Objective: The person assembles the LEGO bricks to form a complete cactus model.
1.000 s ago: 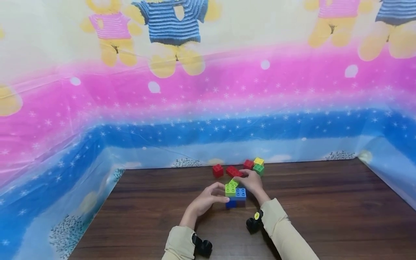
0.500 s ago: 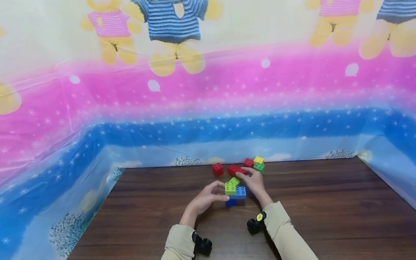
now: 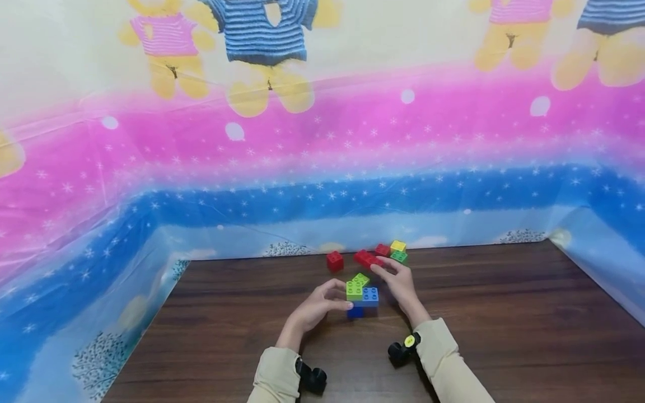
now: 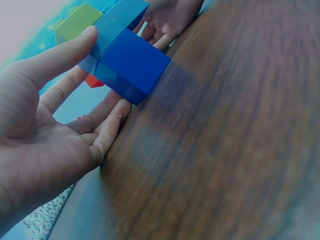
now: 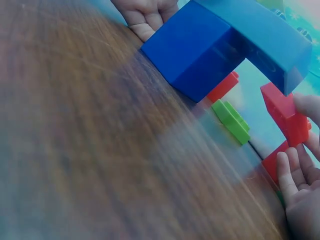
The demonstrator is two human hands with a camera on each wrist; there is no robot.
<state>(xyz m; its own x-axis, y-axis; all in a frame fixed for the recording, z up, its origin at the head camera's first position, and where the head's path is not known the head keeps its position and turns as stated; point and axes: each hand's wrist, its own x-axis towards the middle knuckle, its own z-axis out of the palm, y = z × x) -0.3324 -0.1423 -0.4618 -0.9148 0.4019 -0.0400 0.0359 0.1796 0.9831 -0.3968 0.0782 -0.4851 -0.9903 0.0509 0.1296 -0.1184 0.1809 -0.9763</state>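
My left hand (image 3: 318, 307) grips the side of a small brick stack, its thumb on the near face and its fingers behind. The stack has a dark blue brick (image 4: 135, 62) at the bottom, a lighter blue brick (image 3: 370, 295) across it and a lime green brick (image 3: 354, 290) on top at the left. My right hand (image 3: 401, 284) pinches a red brick (image 5: 286, 114) between thumb and fingers; in the right wrist view it is tilted and raised off the table. Behind the stack lies a thin lime green brick (image 5: 232, 122) on the tabletop.
Toward the back of the dark wooden table (image 3: 227, 324) sit a red brick (image 3: 335, 261), another red brick (image 3: 382, 249), a yellow brick (image 3: 398, 246) and a green brick (image 3: 399, 257). A printed cloth (image 3: 282, 207) hangs along the table's back and sides.
My right hand has moved from beside the thin lime green brick to the right, and the red brick has shifted right with it. The left hand stays on the stack.
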